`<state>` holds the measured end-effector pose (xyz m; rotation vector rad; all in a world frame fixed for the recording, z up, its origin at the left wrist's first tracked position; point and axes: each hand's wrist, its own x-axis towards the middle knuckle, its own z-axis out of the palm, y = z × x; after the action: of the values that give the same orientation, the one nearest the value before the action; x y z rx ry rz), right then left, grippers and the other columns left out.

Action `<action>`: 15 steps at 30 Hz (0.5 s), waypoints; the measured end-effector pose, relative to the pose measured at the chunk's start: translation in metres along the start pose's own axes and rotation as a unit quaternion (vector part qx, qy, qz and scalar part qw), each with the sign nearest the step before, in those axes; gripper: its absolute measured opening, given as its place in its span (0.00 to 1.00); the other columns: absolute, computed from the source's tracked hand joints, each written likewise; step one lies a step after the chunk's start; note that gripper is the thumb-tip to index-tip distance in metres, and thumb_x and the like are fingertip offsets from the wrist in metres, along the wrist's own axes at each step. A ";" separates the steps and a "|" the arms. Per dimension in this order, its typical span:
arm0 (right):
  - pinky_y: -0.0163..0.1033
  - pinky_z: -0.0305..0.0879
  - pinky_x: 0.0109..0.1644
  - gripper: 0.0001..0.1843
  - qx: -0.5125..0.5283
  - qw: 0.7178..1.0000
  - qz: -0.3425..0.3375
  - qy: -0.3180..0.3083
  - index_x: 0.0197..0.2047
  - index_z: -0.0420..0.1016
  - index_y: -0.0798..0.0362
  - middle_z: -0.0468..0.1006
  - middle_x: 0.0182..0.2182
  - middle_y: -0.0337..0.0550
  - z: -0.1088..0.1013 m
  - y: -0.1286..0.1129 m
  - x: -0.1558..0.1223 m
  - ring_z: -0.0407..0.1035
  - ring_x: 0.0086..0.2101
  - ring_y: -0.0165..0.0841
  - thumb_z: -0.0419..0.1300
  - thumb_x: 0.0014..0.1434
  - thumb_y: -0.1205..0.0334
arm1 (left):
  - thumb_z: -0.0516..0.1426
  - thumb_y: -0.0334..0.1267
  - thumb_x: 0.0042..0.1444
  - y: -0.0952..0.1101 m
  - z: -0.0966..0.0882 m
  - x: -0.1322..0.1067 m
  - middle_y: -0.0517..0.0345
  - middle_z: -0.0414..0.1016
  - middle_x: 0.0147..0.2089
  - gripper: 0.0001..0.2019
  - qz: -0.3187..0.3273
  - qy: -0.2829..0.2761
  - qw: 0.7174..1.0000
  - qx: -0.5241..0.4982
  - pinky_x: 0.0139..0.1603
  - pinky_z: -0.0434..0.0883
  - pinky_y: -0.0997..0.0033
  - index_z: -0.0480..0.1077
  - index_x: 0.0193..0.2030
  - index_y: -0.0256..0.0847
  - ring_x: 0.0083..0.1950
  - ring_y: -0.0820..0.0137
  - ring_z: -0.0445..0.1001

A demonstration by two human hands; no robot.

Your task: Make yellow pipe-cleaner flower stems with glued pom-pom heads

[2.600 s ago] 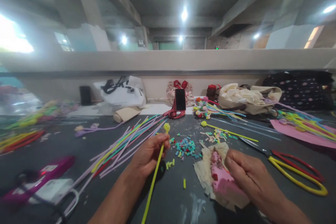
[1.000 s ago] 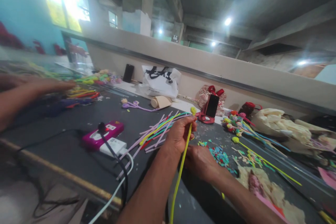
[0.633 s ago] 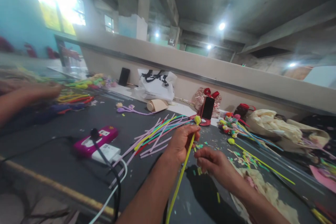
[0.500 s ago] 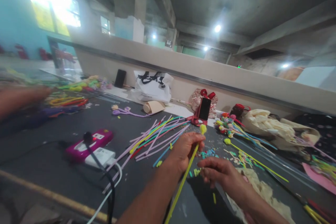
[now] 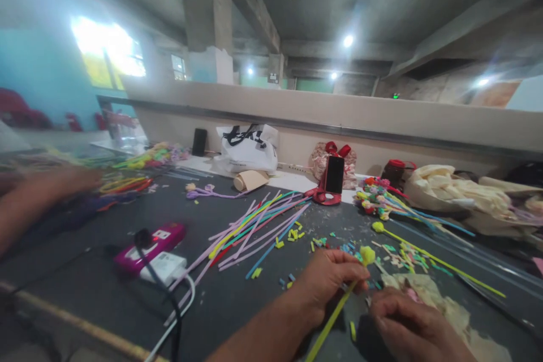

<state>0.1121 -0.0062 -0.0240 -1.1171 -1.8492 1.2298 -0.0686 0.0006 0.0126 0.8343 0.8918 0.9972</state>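
My left hand (image 5: 335, 283) pinches a yellow pipe cleaner (image 5: 333, 322) just under the rounded yellow bud (image 5: 367, 255) at its top; the stem slants down toward me. To the right of it, apart from the stem, is my right hand (image 5: 413, 322), its fingers curled together; what they hold, if anything, is hidden. Short cut pipe cleaner pieces (image 5: 292, 235) in yellow, blue and green lie scattered beyond my hands. Another yellow stem with a bud (image 5: 436, 257) rests to the right. Beige crumpled cloth (image 5: 458, 311) lies beside my right hand.
Long coloured pipe cleaners (image 5: 254, 229) spread across the table's middle. A magenta power strip (image 5: 150, 249) with a white plug and cables sits left. A phone (image 5: 335, 175) leans against a red-bowed bag. Finished-looking flowers (image 5: 375, 195) lie right. A co-worker's arm (image 5: 46, 195) reaches in left.
Both my hands have shifted to the lower right in view, the left still pinching the yellow stem. My right hand's fingers, loosely apart before, are now curled in.
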 end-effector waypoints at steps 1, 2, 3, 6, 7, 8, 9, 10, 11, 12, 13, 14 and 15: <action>0.30 0.59 0.26 0.11 -0.004 1.000 -0.001 0.017 0.26 0.74 0.52 0.69 0.22 0.37 -0.004 0.000 -0.001 0.62 0.24 0.29 0.59 0.50 0.54 | 0.60 0.35 0.36 -0.002 0.001 0.000 0.62 0.69 0.18 0.06 -0.002 0.002 1.000 0.006 0.17 0.51 0.80 0.68 0.22 0.36 0.17 0.80 0.60; 0.30 0.59 0.24 0.10 -0.003 1.000 0.008 0.023 0.28 0.75 0.51 0.69 0.21 0.37 -0.007 -0.001 -0.002 0.62 0.23 0.28 0.59 0.51 0.54 | 0.61 0.36 0.36 -0.003 0.001 0.001 0.62 0.70 0.19 0.07 -0.004 0.002 1.000 0.013 0.17 0.51 0.80 0.68 0.23 0.36 0.17 0.80 0.61; 0.29 0.58 0.22 0.10 0.011 0.999 0.019 0.039 0.31 0.76 0.51 0.69 0.20 0.36 -0.011 -0.005 -0.003 0.61 0.21 0.28 0.58 0.52 0.54 | 0.61 0.37 0.37 -0.004 0.002 0.001 0.62 0.70 0.19 0.08 -0.005 0.005 1.000 0.021 0.17 0.50 0.80 0.69 0.23 0.36 0.17 0.80 0.61; 0.30 0.61 0.24 0.09 0.060 0.996 -0.014 0.065 0.36 0.77 0.50 0.71 0.25 0.38 -0.019 -0.022 -0.009 0.64 0.24 0.29 0.59 0.51 0.57 | 0.62 0.41 0.38 -0.001 0.007 0.002 0.64 0.68 0.18 0.11 -0.009 0.005 0.999 0.051 0.14 0.44 0.80 0.69 0.24 0.35 0.14 0.84 0.52; 0.30 0.62 0.24 0.09 0.082 0.994 -0.014 0.069 0.35 0.77 0.50 0.71 0.26 0.38 -0.021 -0.029 -0.010 0.65 0.25 0.29 0.59 0.51 0.58 | 0.62 0.42 0.39 0.001 0.010 0.002 0.64 0.68 0.19 0.12 -0.007 -0.002 0.998 0.058 0.14 0.42 0.80 0.68 0.24 0.35 0.14 0.85 0.51; 0.30 0.62 0.23 0.10 0.109 0.991 -0.003 0.074 0.36 0.77 0.51 0.72 0.27 0.39 -0.021 -0.035 -0.011 0.66 0.26 0.30 0.60 0.50 0.59 | 0.62 0.43 0.39 0.004 0.014 0.002 0.64 0.68 0.20 0.12 -0.010 -0.007 0.998 0.061 0.13 0.41 0.80 0.68 0.23 0.35 0.14 0.85 0.51; 0.30 0.63 0.23 0.10 0.139 0.987 0.007 0.086 0.36 0.76 0.52 0.72 0.26 0.38 -0.022 -0.040 -0.011 0.66 0.26 0.30 0.61 0.48 0.59 | 0.62 0.43 0.40 0.006 0.019 0.002 0.65 0.67 0.19 0.13 -0.014 -0.019 0.998 0.063 0.13 0.41 0.81 0.68 0.22 0.35 0.13 0.85 0.51; 0.31 0.63 0.22 0.12 0.167 0.981 0.021 0.099 0.37 0.74 0.52 0.73 0.25 0.38 -0.022 -0.044 -0.011 0.66 0.25 0.30 0.62 0.47 0.60 | 0.61 0.44 0.40 0.007 0.025 0.002 0.65 0.66 0.18 0.13 -0.019 -0.035 0.997 0.065 0.12 0.42 0.81 0.68 0.22 0.34 0.13 0.86 0.51; 0.31 0.62 0.22 0.13 0.186 0.975 0.031 0.114 0.38 0.73 0.52 0.73 0.24 0.37 -0.023 -0.046 -0.011 0.66 0.24 0.29 0.62 0.46 0.61 | 0.61 0.43 0.41 0.008 0.030 0.003 0.64 0.66 0.18 0.13 -0.021 -0.043 0.997 0.064 0.12 0.43 0.82 0.68 0.22 0.34 0.13 0.86 0.51; 0.30 0.62 0.21 0.14 0.197 0.972 0.035 0.126 0.38 0.72 0.53 0.73 0.23 0.36 -0.024 -0.047 -0.010 0.66 0.23 0.29 0.63 0.45 0.61 | 0.61 0.43 0.41 0.007 0.035 0.003 0.64 0.66 0.18 0.13 -0.022 -0.050 0.997 0.062 0.11 0.44 0.83 0.68 0.22 0.34 0.13 0.86 0.51; 0.30 0.61 0.21 0.15 0.200 0.970 0.033 0.136 0.39 0.71 0.53 0.73 0.22 0.36 -0.025 -0.047 -0.009 0.66 0.22 0.28 0.63 0.45 0.62 | 0.61 0.43 0.41 0.005 0.039 0.004 0.63 0.66 0.18 0.13 -0.022 -0.053 0.997 0.059 0.11 0.45 0.83 0.68 0.22 0.34 0.13 0.86 0.52; 0.30 0.61 0.21 0.15 0.198 0.969 0.025 0.143 0.39 0.71 0.54 0.73 0.22 0.36 -0.026 -0.045 -0.008 0.65 0.21 0.28 0.63 0.45 0.62 | 0.61 0.43 0.42 0.003 0.042 0.005 0.63 0.66 0.18 0.13 -0.022 -0.053 0.997 0.057 0.11 0.45 0.84 0.68 0.22 0.34 0.13 0.86 0.53; 0.30 0.60 0.22 0.15 0.192 0.970 0.016 0.147 0.39 0.71 0.54 0.73 0.22 0.35 -0.027 -0.044 -0.008 0.66 0.21 0.27 0.63 0.45 0.62 | 0.61 0.44 0.42 -0.001 0.044 0.007 0.63 0.65 0.17 0.13 -0.021 -0.053 0.997 0.055 0.11 0.46 0.84 0.68 0.22 0.34 0.12 0.86 0.53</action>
<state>0.1253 -0.0113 0.0261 -1.0466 -1.3097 1.2936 -0.0268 -0.0007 0.0275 0.9486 0.8758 0.8658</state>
